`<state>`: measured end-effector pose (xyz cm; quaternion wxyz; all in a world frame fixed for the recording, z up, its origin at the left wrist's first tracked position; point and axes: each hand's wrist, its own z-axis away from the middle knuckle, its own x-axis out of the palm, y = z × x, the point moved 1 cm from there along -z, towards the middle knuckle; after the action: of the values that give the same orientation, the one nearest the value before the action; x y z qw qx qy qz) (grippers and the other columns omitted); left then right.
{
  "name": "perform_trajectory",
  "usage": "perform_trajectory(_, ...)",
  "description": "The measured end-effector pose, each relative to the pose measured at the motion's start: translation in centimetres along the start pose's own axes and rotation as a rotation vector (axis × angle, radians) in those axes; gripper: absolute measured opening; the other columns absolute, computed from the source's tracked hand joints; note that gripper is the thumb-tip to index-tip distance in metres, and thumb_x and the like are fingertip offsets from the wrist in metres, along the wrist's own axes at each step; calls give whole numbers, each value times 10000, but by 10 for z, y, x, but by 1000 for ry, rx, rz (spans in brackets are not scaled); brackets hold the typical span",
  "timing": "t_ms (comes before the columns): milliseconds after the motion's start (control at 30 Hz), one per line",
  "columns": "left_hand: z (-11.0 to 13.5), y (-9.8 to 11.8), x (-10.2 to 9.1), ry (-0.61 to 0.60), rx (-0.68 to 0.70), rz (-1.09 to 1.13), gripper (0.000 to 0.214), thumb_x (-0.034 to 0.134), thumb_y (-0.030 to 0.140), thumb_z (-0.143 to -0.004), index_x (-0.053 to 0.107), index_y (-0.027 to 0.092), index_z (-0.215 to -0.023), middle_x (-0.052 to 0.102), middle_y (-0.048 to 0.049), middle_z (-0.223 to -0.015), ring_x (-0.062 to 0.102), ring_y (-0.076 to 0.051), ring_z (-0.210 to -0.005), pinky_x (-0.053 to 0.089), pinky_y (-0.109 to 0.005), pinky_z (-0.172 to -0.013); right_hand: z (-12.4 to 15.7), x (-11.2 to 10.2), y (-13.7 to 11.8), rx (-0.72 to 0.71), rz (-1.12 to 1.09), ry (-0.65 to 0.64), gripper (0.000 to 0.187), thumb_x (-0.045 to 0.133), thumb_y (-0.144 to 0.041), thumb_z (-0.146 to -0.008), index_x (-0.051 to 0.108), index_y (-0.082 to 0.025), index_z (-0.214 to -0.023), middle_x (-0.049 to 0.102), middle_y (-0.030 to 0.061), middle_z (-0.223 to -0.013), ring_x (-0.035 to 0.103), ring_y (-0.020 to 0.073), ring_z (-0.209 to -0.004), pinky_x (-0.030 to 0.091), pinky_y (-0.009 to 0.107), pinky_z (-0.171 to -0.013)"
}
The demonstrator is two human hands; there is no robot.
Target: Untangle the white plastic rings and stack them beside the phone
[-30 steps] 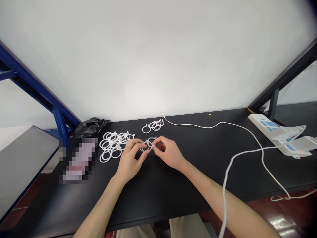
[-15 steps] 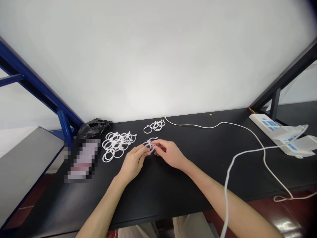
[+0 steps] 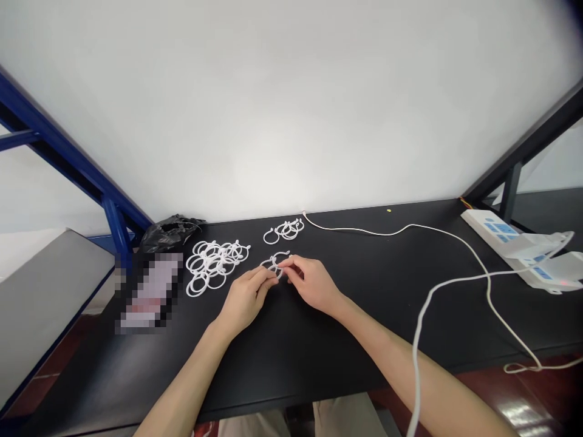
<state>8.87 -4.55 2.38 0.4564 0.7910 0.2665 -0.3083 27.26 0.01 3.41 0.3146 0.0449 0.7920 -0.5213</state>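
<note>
Two bare hands meet over a small cluster of white rings [image 3: 272, 265] that rests on the black table [image 3: 319, 352], and everything else is placed from that cluster. Farthest to its left lies a grey board [image 3: 40, 291], with a blue metal frame [image 3: 112, 221] rising beside it. Closer in on the same side, a blurred patch [image 3: 148, 291] covers something on the table, and a crumpled black bag [image 3: 169, 231] sits just beyond the patch. Immediately left of the cluster spreads a loose heap of white rings [image 3: 213, 267], flat on the table, near it but apart. The left hand [image 3: 245, 298] comes in from the lower left, its fingers [image 3: 268, 278] drawn together and pinched on the cluster's near left edge. Beyond the cluster, toward the wall, a short row of open rings [image 3: 284, 230] lies well clear of it. The right hand [image 3: 313, 285] reaches in from the lower right, thumb and forefinger closed on the cluster's right side, the remaining fingers loosely curled; how many rings each hand grips is too small to tell. Right of the cluster a white cable [image 3: 455, 280] snakes across the table and drops over the front edge. Farthest right sits a white power strip [image 3: 514, 240] with blue markings.
</note>
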Motion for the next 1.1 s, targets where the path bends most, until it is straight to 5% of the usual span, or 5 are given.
perform_trajectory(233, -3, -3, -2, 142, 55, -126, 163, 474, 244, -1002, 600, 200, -909, 638, -15, -833, 594, -151, -788, 468, -262, -737, 2, 3, -1, -84, 232, 99, 202, 552, -256, -956, 648, -208, -1128, 701, 49, -1050, 633, 195, -978, 543, 329, -846)
perform_trajectory(467, -3, -18, -16, 352, -57, -571, 192, 522, 283, -978, 642, 190, -860, 692, -49, -829, 548, -237, -813, 424, -371, -778, 1, 6, 3, -138, 507, 31, 269, 609, -248, -918, 666, -160, -1166, 625, 109, -1160, 549, 263, -1090, 513, 427, -978)
perform_trajectory(633, 0, -28, -21, 315, -153, -760, 186, 550, 290, -950, 669, 195, -845, 692, -74, -867, 546, -284, -857, 374, -396, -730, -1, 7, 8, -71, 621, 25, 173, 584, -198, -932, 717, -171, -1038, 610, 115, -1134, 564, 261, -1026, 531, 432, -915)
perform_trajectory(800, 0, -23, -15, 323, -64, -585, 124, 566, 265, -938, 677, 210, -931, 680, -90, -958, 541, -287, -924, 411, -427, -786, -3, 4, 11, -76, 618, 37, 140, 576, -181, -935, 716, -176, -939, 609, 113, -1075, 566, 254, -967, 534, 427, -872)
perform_trajectory(1100, -5, -6, 8, 28, 128, -348, 148, 527, 243, -974, 669, 206, -994, 683, -69, -1022, 536, -233, -955, 464, -419, -880, -2, 5, 13, -86, 657, 62, 138, 561, -195, -941, 698, -188, -936, 604, 112, -1062, 565, 253, -943, 514, 424, -832)
